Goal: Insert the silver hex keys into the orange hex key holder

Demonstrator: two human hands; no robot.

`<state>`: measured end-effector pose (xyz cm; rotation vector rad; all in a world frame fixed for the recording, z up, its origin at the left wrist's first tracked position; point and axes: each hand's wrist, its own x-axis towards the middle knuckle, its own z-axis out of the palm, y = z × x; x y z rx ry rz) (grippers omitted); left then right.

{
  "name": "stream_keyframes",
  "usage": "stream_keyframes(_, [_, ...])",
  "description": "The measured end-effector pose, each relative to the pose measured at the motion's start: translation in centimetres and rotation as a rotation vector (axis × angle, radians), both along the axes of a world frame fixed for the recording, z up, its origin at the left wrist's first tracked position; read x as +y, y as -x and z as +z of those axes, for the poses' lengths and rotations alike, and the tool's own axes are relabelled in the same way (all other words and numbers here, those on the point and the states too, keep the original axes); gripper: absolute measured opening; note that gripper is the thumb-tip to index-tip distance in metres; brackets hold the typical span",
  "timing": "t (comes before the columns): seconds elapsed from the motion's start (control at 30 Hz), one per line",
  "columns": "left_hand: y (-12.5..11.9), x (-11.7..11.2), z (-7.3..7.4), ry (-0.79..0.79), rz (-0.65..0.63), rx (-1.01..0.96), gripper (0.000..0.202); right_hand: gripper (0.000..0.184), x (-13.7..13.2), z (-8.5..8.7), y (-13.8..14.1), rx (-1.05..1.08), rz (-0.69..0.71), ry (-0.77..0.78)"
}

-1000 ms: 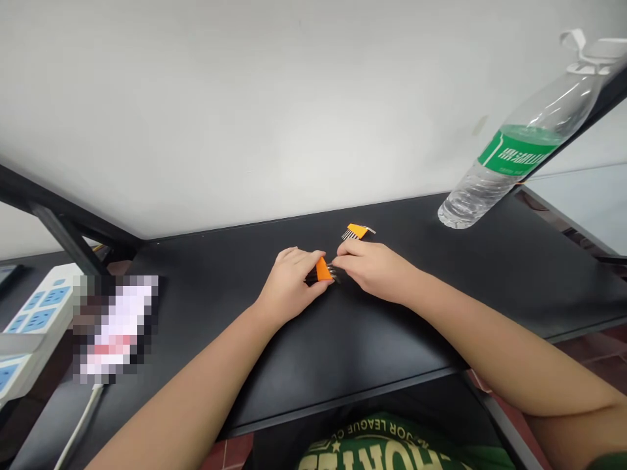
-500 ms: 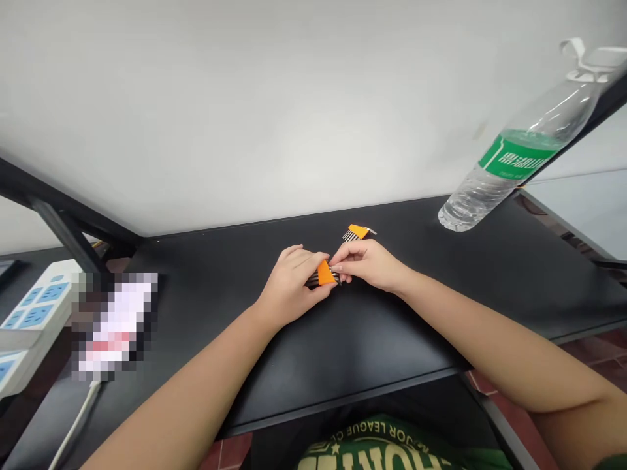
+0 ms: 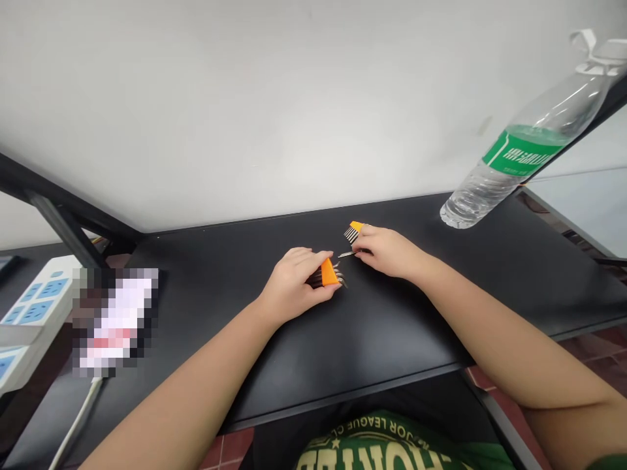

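On a black table [image 3: 382, 326], my left hand [image 3: 294, 284] is closed around an orange holder of metal hex keys [image 3: 329, 274], whose tips stick out to the right. My right hand [image 3: 389, 251] pinches a single thin hex key [image 3: 345, 254] that points left, just clear of the set. A second orange holder with short keys [image 3: 353, 230] lies on the table behind my right hand, touching its fingers.
A clear water bottle with a green label [image 3: 519, 153] leans at the back right. A white power strip with blue sockets [image 3: 29, 313] and its cable sit at the left, beside a blurred object [image 3: 115, 320]. A white wall rises behind.
My right hand has pulled one hex key out of the set held by my left hand and moved it back and right, toward the second holder.
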<state>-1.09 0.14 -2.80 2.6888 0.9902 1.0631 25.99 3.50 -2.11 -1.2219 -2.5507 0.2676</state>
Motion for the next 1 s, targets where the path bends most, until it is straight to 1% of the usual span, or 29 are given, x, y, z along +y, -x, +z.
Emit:
stream_keyframes(0.07, [0.1,0.0,-0.1,0.012,0.012,0.005,0.044,0.013,-0.1,0.0,0.3,-0.069,-0.017,0.003])
stream_keyframes(0.2, [0.1,0.1,-0.3,0.029,0.019,0.007,0.045,0.013,-0.4,0.2,0.7,-0.130,-0.043,-0.010])
stream_keyframes(0.43, [0.0,0.3,-0.4,0.016,0.018,0.009,0.045,0.014,-0.8,0.5,1.3,-0.276,-0.064,-0.100])
stream_keyframes(0.63, [0.1,0.2,-0.3,0.046,0.044,0.024,0.045,0.016,-1.2,0.5,1.7,-0.322,-0.061,-0.147])
stream_keyframes(0.77, [0.1,0.3,-0.4,0.072,0.076,0.034,0.044,0.012,-1.5,0.9,1.7,-0.254,-0.074,-0.176])
stream_keyframes(0.87, [0.2,0.4,-0.5,0.083,0.079,0.042,0.045,0.010,-1.7,1.5,1.7,-0.118,-0.072,-0.145])
stream_keyframes(1.0, [0.2,0.5,-0.5,0.089,0.069,0.059,0.045,0.012,-2.0,1.8,1.7,0.106,0.075,-0.089])
